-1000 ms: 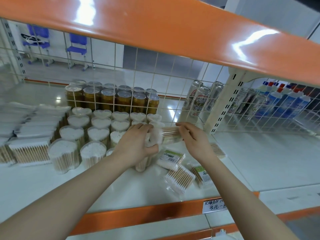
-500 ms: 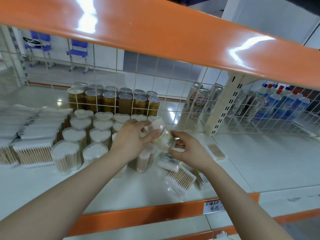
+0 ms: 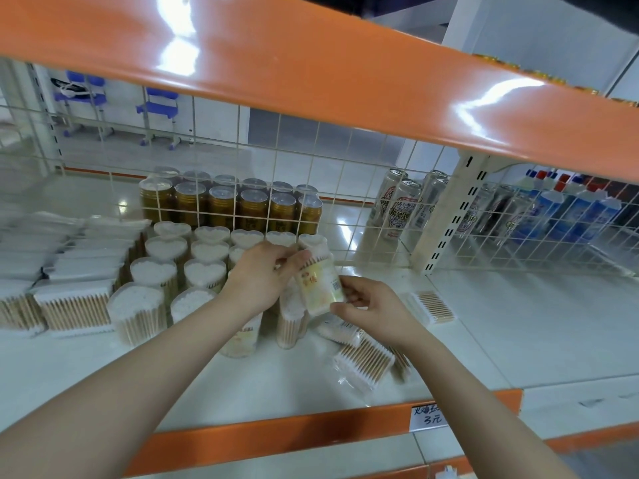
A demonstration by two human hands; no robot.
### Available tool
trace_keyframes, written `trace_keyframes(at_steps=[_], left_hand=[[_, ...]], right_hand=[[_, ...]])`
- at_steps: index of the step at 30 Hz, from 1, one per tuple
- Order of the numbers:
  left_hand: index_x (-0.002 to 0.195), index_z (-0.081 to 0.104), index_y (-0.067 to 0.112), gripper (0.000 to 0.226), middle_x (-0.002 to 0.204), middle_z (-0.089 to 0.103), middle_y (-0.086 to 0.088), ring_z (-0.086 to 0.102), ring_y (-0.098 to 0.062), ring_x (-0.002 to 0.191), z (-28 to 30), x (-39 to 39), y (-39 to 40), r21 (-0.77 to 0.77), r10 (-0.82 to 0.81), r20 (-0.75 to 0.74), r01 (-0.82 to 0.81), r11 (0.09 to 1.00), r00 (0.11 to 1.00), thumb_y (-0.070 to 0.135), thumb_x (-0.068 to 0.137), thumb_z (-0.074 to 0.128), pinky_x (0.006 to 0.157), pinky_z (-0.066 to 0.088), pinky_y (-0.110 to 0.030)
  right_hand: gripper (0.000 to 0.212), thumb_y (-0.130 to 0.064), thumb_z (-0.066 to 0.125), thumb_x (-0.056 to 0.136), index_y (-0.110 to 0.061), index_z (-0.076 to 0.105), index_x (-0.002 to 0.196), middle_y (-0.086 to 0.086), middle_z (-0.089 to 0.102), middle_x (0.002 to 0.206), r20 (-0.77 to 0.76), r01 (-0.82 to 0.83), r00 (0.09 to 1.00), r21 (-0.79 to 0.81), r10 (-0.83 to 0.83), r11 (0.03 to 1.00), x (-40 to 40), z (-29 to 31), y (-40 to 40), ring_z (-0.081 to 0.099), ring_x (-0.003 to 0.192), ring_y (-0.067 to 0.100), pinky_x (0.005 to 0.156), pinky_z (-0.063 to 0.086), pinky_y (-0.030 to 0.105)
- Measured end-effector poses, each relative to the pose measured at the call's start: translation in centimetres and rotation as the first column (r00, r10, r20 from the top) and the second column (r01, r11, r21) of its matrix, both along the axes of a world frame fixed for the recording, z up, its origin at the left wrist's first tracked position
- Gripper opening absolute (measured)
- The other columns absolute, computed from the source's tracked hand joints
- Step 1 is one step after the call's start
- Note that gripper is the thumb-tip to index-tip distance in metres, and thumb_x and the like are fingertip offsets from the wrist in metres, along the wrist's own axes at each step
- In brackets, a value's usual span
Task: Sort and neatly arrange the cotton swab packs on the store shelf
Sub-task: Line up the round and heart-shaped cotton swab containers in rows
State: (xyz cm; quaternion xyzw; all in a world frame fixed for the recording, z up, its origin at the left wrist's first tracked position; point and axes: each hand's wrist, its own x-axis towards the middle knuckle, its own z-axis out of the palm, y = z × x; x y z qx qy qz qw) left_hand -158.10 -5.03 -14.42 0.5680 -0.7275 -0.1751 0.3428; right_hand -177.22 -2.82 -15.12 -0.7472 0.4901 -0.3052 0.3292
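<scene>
right now both hands hold one tub of cotton swabs [image 3: 320,283] in the air, tilted, just above the shelf [image 3: 262,392] and in front of the rows of heart-shaped tubs [image 3: 166,274]. the left hand [image 3: 257,281] has its fingers curled over the upper end, and the right hand [image 3: 371,307] pinches the lower end, near the barcode, between thumb and fingers.

to do this step well, the person would likely turn the tub upright with the cotton end up, as its neighbours stand, and set it in the gap at the right end of the rows, lined up with them. the left hand is best kept on the tub until the base sits flat, since two tubs [image 3: 290,323] stand close beneath and could be knocked over.

as for containers, the clear tubs are packed full of wooden-stemmed swabs, white tips showing on top. flat packs [image 3: 74,307] of swabs lie stacked at the left. loose bags of swabs [image 3: 363,368] lie unsorted under the right wrist, and one small flat box [image 3: 432,307] sits apart to the right. behind the wire grid [image 3: 311,188] stand gold cans [image 3: 221,205] and drink cans [image 3: 401,202].
</scene>
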Motion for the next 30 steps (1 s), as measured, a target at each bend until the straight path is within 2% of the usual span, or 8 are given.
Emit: trace_keyframes(at_steps=[4, 9, 14, 17, 22, 30], left_hand=[[0.114, 0.064, 0.013, 0.046, 0.103, 0.065, -0.003, 0.051, -0.009, 0.081, 0.0, -0.2, 0.0, 0.041, 0.012, -0.023, -0.011, 0.999, 1.0, 0.045, 0.095, 0.036, 0.063, 0.034, -0.015], [0.11, 0.063, 0.011, 0.042, 0.096, 0.06, 0.001, 0.051, -0.01, 0.084, 0.2, -0.4, 0.3, 0.053, 0.009, -0.039, -0.007, 0.999, 0.999, 0.04, 0.097, 0.037, 0.074, 0.034, -0.02], [0.108, 0.063, 0.013, 0.037, 0.103, 0.063, -0.003, 0.05, -0.01, 0.087, 0.0, -0.6, 0.5, 0.042, -0.006, -0.05, 0.008, 0.999, 0.999, 0.036, 0.098, 0.037, 0.076, 0.035, -0.022], [0.112, 0.063, 0.015, 0.035, 0.109, 0.063, -0.005, 0.049, -0.01, 0.089, 0.0, -0.6, 0.4, 0.023, -0.004, -0.052, 0.005, 1.0, 0.999, 0.035, 0.098, 0.038, 0.076, 0.035, -0.022], [0.126, 0.057, 0.021, 0.036, 0.119, 0.058, -0.001, 0.044, -0.006, 0.096, -0.1, -0.8, 0.4, -0.02, -0.002, -0.077, 0.0, 1.0, 0.997, 0.037, 0.096, 0.044, 0.08, 0.031, -0.019], [0.125, 0.058, 0.022, 0.037, 0.121, 0.058, 0.001, 0.05, -0.011, 0.108, -0.2, -1.7, 0.5, -0.063, -0.015, -0.131, 0.007, 0.998, 0.991, 0.037, 0.092, 0.051, 0.081, 0.03, -0.016]], right_hand=[[0.026, -0.015, 0.063, 0.085, -0.039, 0.06, 0.095, 0.001, 0.069, 0.094, 0.032, -0.007, 0.999, 0.026, 0.006, 1.0, -0.1, 0.1, 0.1, 0.061, 0.077, 0.003, 0.075, 0.051, 0.022], [0.024, -0.017, 0.066, 0.084, -0.039, 0.06, 0.094, -0.007, 0.062, 0.08, 0.029, -0.002, 1.0, 0.019, 0.001, 1.0, -0.2, -0.1, 0.1, 0.052, 0.065, -0.002, 0.067, 0.046, 0.015], [0.024, -0.018, 0.067, 0.083, -0.031, 0.062, 0.102, -0.002, 0.062, 0.084, 0.008, 0.009, 1.0, 0.029, -0.01, 1.0, -0.4, -0.6, -0.1, 0.052, 0.068, 0.001, 0.068, 0.046, 0.017], [0.027, -0.016, 0.067, 0.082, -0.029, 0.061, 0.105, -0.006, 0.062, 0.084, 0.02, 0.02, 1.0, 0.024, -0.02, 1.0, -0.4, -0.8, -0.2, 0.054, 0.071, 0.001, 0.07, 0.046, 0.016], [0.037, -0.012, 0.067, 0.08, -0.035, 0.055, 0.106, -0.007, 0.063, 0.095, 0.048, 0.061, 0.997, 0.0, -0.061, 0.998, -0.4, -1.2, -0.3, 0.059, 0.089, 0.01, 0.082, 0.048, 0.02], [0.045, -0.01, 0.069, 0.078, -0.029, 0.049, 0.114, -0.013, 0.059, 0.096, 0.118, 0.116, 0.987, -0.023, -0.113, 0.993, -0.4, -1.7, -0.5, 0.057, 0.087, 0.003, 0.081, 0.047, 0.014]])
